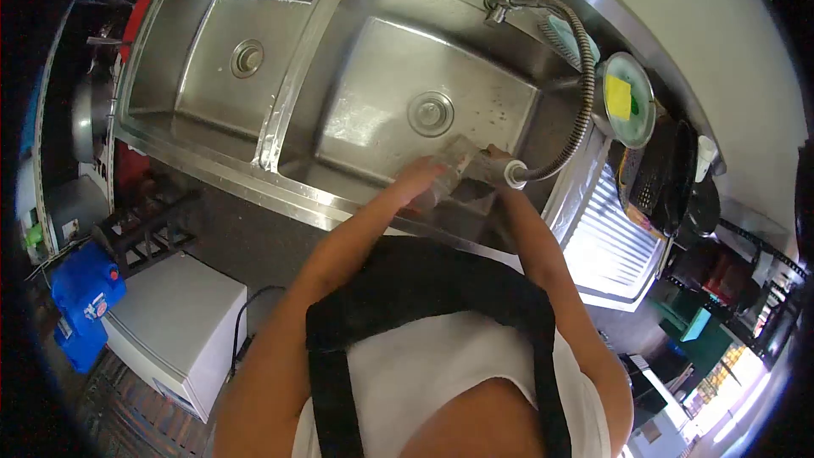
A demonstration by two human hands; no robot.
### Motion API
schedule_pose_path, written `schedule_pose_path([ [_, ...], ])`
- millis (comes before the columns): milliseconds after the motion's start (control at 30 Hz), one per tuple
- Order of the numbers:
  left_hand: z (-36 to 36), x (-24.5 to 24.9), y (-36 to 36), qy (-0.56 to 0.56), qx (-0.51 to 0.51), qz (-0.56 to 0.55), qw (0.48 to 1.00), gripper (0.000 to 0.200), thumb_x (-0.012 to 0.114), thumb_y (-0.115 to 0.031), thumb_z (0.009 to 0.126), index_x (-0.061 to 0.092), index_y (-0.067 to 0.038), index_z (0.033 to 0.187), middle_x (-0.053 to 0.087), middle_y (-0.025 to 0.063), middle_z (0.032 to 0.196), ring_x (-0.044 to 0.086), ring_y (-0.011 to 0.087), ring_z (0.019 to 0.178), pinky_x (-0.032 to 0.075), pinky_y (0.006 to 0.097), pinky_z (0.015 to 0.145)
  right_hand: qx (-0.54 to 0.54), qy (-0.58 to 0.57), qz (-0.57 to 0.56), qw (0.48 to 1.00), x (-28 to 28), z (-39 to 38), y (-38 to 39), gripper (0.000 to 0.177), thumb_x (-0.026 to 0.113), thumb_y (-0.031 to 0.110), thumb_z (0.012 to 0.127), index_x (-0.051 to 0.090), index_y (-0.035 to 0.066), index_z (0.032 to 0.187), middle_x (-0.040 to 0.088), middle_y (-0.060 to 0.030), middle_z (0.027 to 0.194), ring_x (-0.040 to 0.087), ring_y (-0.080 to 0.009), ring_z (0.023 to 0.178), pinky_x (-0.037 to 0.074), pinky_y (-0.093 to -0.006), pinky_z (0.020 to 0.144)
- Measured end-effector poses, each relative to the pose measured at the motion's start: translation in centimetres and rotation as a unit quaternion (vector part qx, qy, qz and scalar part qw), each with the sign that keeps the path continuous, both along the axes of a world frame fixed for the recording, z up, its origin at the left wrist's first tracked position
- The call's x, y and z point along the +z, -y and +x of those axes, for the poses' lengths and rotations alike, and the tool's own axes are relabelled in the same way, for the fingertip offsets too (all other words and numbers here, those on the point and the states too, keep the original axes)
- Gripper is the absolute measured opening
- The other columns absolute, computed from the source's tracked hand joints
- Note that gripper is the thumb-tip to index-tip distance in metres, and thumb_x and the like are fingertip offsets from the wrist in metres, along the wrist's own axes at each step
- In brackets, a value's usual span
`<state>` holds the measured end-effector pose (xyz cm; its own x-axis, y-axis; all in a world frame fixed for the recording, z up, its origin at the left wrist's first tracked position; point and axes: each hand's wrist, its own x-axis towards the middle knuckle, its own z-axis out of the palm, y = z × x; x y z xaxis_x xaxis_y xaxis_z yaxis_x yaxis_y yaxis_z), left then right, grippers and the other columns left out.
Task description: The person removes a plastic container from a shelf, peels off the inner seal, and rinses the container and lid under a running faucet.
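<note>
Over the near side of the larger sink basin (373,110), my left hand (417,178) is closed on a clear, see-through container (458,155). Its exact shape is hard to make out against the steel. My right hand (498,165) is wrapped round the spray head at the end of a flexible metal hose (587,76). A white collar (515,174) shows where the hose meets the spray head. The spray head itself is mostly hidden by my fingers. The two hands are close together, with the container between them. A round drain (431,114) lies just beyond.
Left of the divider is a second basin (195,55). A bowl with a yellow sponge (618,98) and dark pans (670,174) stand at the right. Beside the sink is a ridged drainboard (610,233). A white box (182,314) and blue jug (89,293) sit lower left.
</note>
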<state>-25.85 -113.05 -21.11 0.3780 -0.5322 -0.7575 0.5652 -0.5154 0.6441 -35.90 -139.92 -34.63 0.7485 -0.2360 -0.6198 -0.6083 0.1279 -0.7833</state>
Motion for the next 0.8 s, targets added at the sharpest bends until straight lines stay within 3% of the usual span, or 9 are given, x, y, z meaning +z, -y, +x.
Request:
schedule_pose_path([
  [33, 0.0, 0.5, 0.1, 0.009, 0.008, -0.012, 1.000, 0.071, 0.062, -0.049, 0.082, 0.042, -0.009, 0.138, 0.051, 0.0184, 0.129, 0.054, 0.0337, 0.113, 0.047, 0.0484, 0.087, 0.150, -0.052, -0.210, 0.965, 5.8, 1.3, -0.7, 0.026, 0.062, 0.022, 0.079, 0.058, 0.005, 0.098, 0.065, -0.0181, 0.086, 0.064, -0.0342, 0.079, 0.049, -0.0405, 0.068],
  [67, -0.2, 0.6, 0.2, 0.018, 0.016, -0.023, 0.999, 0.071, 0.061, -0.048, 0.083, 0.043, -0.007, 0.138, 0.052, 0.0205, 0.130, 0.054, 0.0338, 0.115, 0.045, 0.0437, 0.093, 0.254, -0.095, -0.370, 0.888, 13.2, 3.1, -1.8, 0.027, 0.062, 0.021, 0.077, 0.056, 0.004, 0.098, 0.065, -0.0195, 0.087, 0.064, -0.0376, 0.081, 0.049, -0.0434, 0.068],
  [167, -0.8, 0.6, 0.7, 0.124, -0.012, 0.030, 0.992, 0.068, 0.060, -0.047, 0.084, 0.047, -0.003, 0.135, 0.053, 0.0242, 0.129, 0.052, 0.0344, 0.120, 0.041, 0.0364, 0.100, 0.329, -0.062, -0.394, 0.856, 13.6, 3.5, -1.3, 0.029, 0.063, 0.019, 0.075, 0.056, 0.004, 0.100, 0.065, -0.0211, 0.087, 0.064, -0.0398, 0.084, 0.049, -0.0445, 0.070],
  [267, -0.1, 3.7, 1.3, 0.167, -0.081, 0.085, 0.979, 0.069, 0.059, -0.049, 0.084, 0.045, -0.005, 0.136, 0.051, 0.0250, 0.131, 0.048, 0.0383, 0.123, 0.039, 0.0412, 0.101, 0.321, -0.069, -0.387, 0.862, 13.0, 3.6, -1.7, 0.032, 0.064, 0.016, 0.072, 0.056, 0.004, 0.100, 0.065, -0.0209, 0.090, 0.063, -0.0405, 0.086, 0.049, -0.0452, 0.073],
  [367, -0.6, 3.2, 1.3, 0.150, -0.036, 0.061, 0.986, 0.069, 0.061, -0.047, 0.084, 0.045, -0.005, 0.137, 0.050, 0.0245, 0.132, 0.048, 0.0373, 0.123, 0.038, 0.0407, 0.103, 0.374, -0.033, -0.426, 0.824, 13.0, 3.5, -1.8, 0.033, 0.063, 0.015, 0.072, 0.058, 0.003, 0.103, 0.064, -0.0210, 0.096, 0.062, -0.0399, 0.090, 0.050, -0.0453, 0.076],
  [467, 0.0, 3.1, 1.2, 0.071, -0.037, 0.047, 0.996, 0.070, 0.063, -0.044, 0.083, 0.044, -0.005, 0.137, 0.048, 0.0237, 0.135, 0.047, 0.0359, 0.125, 0.036, 0.0402, 0.104, 0.367, -0.045, -0.410, 0.834, 12.0, 3.4, -2.1, 0.036, 0.062, 0.014, 0.071, 0.060, 0.003, 0.106, 0.063, -0.0209, 0.099, 0.062, -0.0393, 0.092, 0.051, -0.0456, 0.080],
  [700, -0.5, 3.1, 1.3, 0.106, -0.008, 0.051, 0.993, 0.069, 0.064, -0.038, 0.083, 0.043, -0.001, 0.138, 0.048, 0.0229, 0.136, 0.045, 0.0351, 0.127, 0.034, 0.0389, 0.106, 0.408, -0.041, -0.410, 0.815, 8.5, 2.2, -1.3, 0.036, 0.060, 0.014, 0.073, 0.061, 0.002, 0.106, 0.062, -0.0211, 0.100, 0.061, -0.0390, 0.094, 0.051, -0.0452, 0.082],
  [767, -0.6, 2.7, 1.2, 0.118, -0.015, 0.042, 0.992, 0.069, 0.064, -0.037, 0.083, 0.042, -0.001, 0.138, 0.048, 0.0228, 0.136, 0.044, 0.0344, 0.128, 0.034, 0.0382, 0.107, 0.211, -0.081, -0.210, 0.951, 9.5, 2.0, -1.7, 0.033, 0.059, 0.018, 0.074, 0.062, 0.001, 0.103, 0.063, -0.0205, 0.097, 0.062, -0.0397, 0.091, 0.051, -0.0458, 0.082],
  [800, -0.7, 2.4, 1.2, 0.116, -0.016, 0.043, 0.992, 0.069, 0.064, -0.037, 0.083, 0.042, -0.001, 0.138, 0.048, 0.0228, 0.136, 0.044, 0.0344, 0.128, 0.034, 0.0382, 0.107, 0.211, -0.082, -0.210, 0.951, 9.9, 2.1, -1.9, 0.033, 0.059, 0.018, 0.074, 0.062, 0.001, 0.103, 0.063, -0.0205, 0.097, 0.062, -0.0397, 0.091, 0.051, -0.0458, 0.082],
])
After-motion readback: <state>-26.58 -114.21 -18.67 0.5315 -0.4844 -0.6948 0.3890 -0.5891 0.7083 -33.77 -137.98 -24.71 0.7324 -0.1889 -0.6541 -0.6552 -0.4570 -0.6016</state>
